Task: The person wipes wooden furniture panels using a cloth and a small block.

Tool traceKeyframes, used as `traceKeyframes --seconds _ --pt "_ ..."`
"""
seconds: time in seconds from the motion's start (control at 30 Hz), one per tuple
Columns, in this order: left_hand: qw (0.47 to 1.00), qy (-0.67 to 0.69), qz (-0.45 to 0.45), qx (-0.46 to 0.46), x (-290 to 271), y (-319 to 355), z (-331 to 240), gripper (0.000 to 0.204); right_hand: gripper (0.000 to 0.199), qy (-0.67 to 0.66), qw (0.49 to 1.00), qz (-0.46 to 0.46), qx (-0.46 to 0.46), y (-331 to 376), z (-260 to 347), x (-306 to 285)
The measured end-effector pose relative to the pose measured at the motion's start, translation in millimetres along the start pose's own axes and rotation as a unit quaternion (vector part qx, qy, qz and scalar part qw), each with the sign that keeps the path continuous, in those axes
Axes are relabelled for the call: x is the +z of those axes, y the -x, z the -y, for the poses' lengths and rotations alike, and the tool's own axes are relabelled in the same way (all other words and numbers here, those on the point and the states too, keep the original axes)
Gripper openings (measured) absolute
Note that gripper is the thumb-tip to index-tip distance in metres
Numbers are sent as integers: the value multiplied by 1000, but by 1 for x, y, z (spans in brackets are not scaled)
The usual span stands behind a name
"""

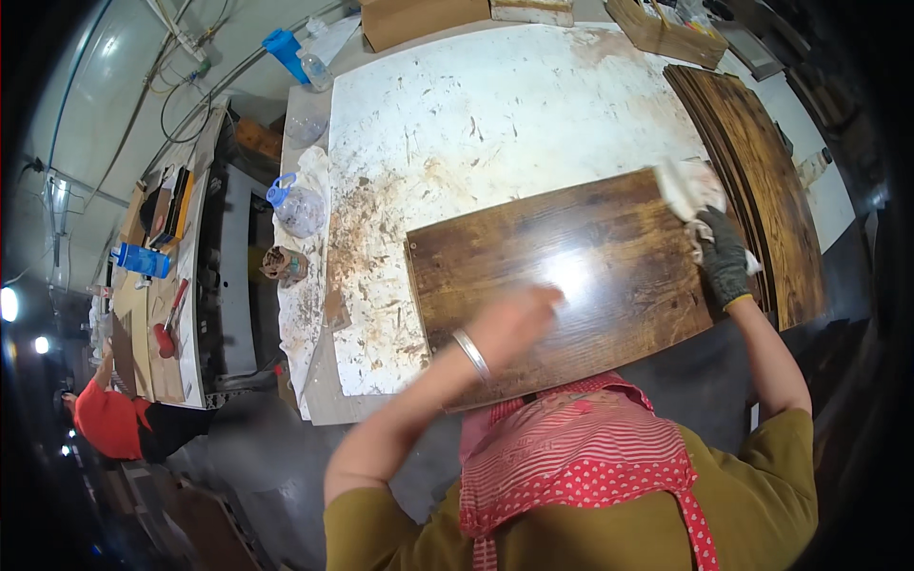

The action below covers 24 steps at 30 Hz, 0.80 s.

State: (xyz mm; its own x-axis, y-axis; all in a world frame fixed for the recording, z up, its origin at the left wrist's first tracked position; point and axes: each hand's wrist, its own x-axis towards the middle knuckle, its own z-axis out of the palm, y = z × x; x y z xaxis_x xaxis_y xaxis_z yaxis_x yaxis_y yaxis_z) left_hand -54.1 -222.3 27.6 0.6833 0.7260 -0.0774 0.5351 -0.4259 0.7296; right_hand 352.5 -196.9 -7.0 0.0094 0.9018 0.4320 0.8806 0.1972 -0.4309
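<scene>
Stained white worktable (495, 105), scuffed and brown-smeared along its left side. Lying directly on it: one dark wooden board (581, 266) at the near edge, a stack of similar boards (762, 171) along the right edge, a cardboard box (419, 19) and a wooden tray (666, 33) at the far edge.

Bare left hand (519, 319) rests on dark board (590, 257); gloved right hand (724, 262) grips white rag (690, 187)
</scene>
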Motion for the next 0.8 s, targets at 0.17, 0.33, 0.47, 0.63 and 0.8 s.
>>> traceKeyframes --seconds 0.17,0.33,0.47,0.63,0.8 --pt "964 -169 -194 -67 -54 -72 33 42 32 -222 953 204 -12 61 136 11" --pt "954 -254 -133 -90 -30 -105 40 49 33 -57 949 268 -156 76 142 -15" --pt "961 -130 -211 -122 -91 -73 70 51 26 -131 979 134 84 85 48 -35" --pt "951 22 -207 -226 -87 27 153 48 35 -65 952 254 -155 14 163 -29" --pt "943 162 -196 -214 -90 22 149 52 24 -87 791 453 -401 5 293 82"
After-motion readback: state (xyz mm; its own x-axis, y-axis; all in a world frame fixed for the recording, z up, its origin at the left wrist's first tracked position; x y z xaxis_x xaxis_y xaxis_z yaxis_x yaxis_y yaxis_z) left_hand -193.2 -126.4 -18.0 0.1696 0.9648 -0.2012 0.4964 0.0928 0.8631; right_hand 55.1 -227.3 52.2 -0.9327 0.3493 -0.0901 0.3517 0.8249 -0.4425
